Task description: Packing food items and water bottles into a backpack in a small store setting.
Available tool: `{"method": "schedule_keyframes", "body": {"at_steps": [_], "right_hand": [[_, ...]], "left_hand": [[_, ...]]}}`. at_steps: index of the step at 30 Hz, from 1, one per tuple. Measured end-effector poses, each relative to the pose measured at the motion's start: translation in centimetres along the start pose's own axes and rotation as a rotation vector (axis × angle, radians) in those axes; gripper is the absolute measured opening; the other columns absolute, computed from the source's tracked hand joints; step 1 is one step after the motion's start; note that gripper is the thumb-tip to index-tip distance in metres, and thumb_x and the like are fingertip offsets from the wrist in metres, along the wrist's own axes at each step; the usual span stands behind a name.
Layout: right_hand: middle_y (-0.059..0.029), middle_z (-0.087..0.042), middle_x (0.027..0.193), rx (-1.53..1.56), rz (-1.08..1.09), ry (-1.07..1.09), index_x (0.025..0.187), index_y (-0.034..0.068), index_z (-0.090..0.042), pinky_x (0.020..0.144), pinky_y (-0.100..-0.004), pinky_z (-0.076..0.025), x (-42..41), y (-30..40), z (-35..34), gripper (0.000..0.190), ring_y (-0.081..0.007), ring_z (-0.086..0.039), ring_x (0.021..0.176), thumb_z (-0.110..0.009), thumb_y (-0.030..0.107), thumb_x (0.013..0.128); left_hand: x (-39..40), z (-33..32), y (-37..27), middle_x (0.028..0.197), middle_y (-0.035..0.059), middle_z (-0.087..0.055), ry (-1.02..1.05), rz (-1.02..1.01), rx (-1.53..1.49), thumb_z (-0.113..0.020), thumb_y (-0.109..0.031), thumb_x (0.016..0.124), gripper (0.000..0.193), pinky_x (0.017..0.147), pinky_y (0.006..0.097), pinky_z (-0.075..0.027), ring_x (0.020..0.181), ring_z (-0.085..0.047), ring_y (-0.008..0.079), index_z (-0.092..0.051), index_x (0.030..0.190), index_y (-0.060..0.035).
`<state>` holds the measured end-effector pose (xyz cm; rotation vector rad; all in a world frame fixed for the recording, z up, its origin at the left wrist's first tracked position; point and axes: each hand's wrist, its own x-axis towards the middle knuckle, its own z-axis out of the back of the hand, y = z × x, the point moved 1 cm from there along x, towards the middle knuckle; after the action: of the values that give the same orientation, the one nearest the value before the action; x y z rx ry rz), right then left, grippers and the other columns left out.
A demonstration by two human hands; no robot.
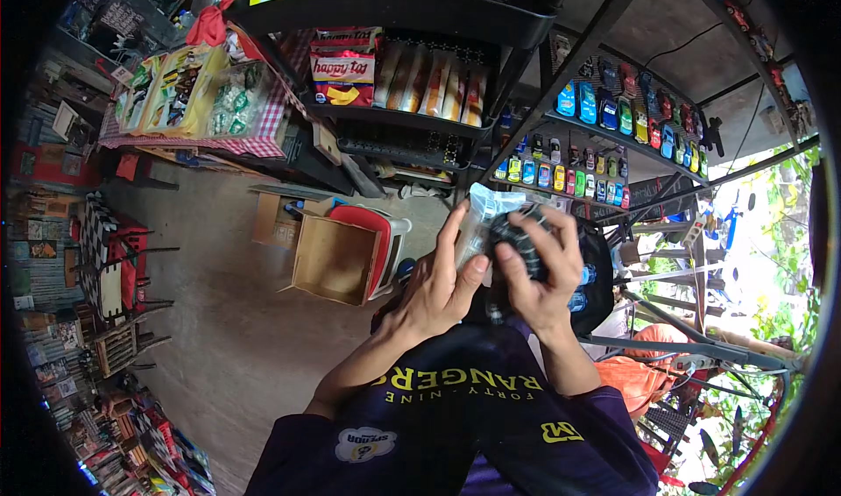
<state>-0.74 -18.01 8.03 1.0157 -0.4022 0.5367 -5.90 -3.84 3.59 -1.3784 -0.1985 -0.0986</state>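
Observation:
My left hand point(437, 292) holds a clear plastic package point(496, 201) in front of my chest, its crimped end sticking up past the fingertips. What the package contains cannot be made out. Beside it, the fingers of my right hand point(545, 266) are curled over a dark, rounded, soft-looking bundle with pale marks point(525, 233), perhaps cloth. The bundle lies against the package and hides part of it.
An open cardboard box point(335, 259) rests on a red-topped stool point(387, 246) to the left. Ahead stands a black rack point(394, 13) with packaged snacks. Toy cars point(608, 111) line shelves at the right. A checkered-cloth table point(197, 140) holds snack trays. A person in orange point(637, 378) is at the right.

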Motion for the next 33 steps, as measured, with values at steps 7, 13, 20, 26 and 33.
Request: {"method": "schedule_keyframes", "body": {"at_steps": [7,13,20,26,33], "right_hand": [[-0.0160,-0.057,0.097,-0.013,-0.099,0.010,0.101,0.000,-0.066,0.071,-0.0310,-0.048,1.4,-0.1,1.1,0.028,-0.0238,-0.060,0.081,-0.072,0.012,0.077],[-0.0159,-0.058,0.096,-0.016,-0.203,0.144,0.099,0.000,-0.066,0.070,-0.0317,-0.048,2.5,0.0,1.9,0.025,-0.0243,-0.062,0.079,-0.071,0.012,0.078],[-0.0170,-0.059,0.093,-0.078,-0.164,0.150,0.100,0.001,-0.067,0.071,-0.0322,-0.049,2.8,-0.2,2.2,0.028,-0.0286,-0.061,0.082,-0.072,0.013,0.075],[-0.0178,-0.056,0.097,0.035,0.028,0.190,0.100,0.006,-0.069,0.067,-0.0346,-0.050,-0.1,1.4,-0.2,0.032,-0.0287,-0.061,0.083,-0.075,0.015,0.070],[-0.0165,-0.056,0.098,0.158,0.069,0.274,0.100,0.008,-0.069,0.063,-0.0313,-0.051,-2.5,1.3,-1.9,0.035,-0.0248,-0.061,0.078,-0.077,0.016,0.067]], "left_hand": [[0.1,1.1,-0.9,0.107,0.0243,-0.055,0.019,-0.171,0.326,-0.047,-0.031,0.095,0.055,0.073,0.0426,-0.048,0.089,-0.059,0.0396,-0.032,0.137,0.0025],[0.3,1.7,-0.6,0.091,0.0178,-0.054,0.049,-0.179,0.374,-0.051,-0.027,0.094,0.053,0.064,0.0392,-0.046,0.073,-0.056,0.0324,-0.035,0.138,-0.0038],[0.4,2.1,-0.7,0.092,0.0175,-0.054,0.064,-0.228,0.459,-0.052,-0.027,0.093,0.054,0.066,0.0393,-0.045,0.075,-0.055,0.0324,-0.035,0.139,-0.0033],[0.9,1.0,-0.5,0.143,0.0180,-0.032,-0.018,0.086,-0.274,-0.036,-0.037,0.099,0.065,0.106,0.0328,-0.028,0.131,-0.033,0.0229,-0.012,0.144,0.0038],[2.0,1.1,0.4,0.118,0.0072,-0.049,-0.176,0.245,-0.666,-0.028,-0.038,0.100,0.053,0.087,0.0285,-0.042,0.102,-0.050,0.0133,-0.022,0.142,-0.0060]]}}
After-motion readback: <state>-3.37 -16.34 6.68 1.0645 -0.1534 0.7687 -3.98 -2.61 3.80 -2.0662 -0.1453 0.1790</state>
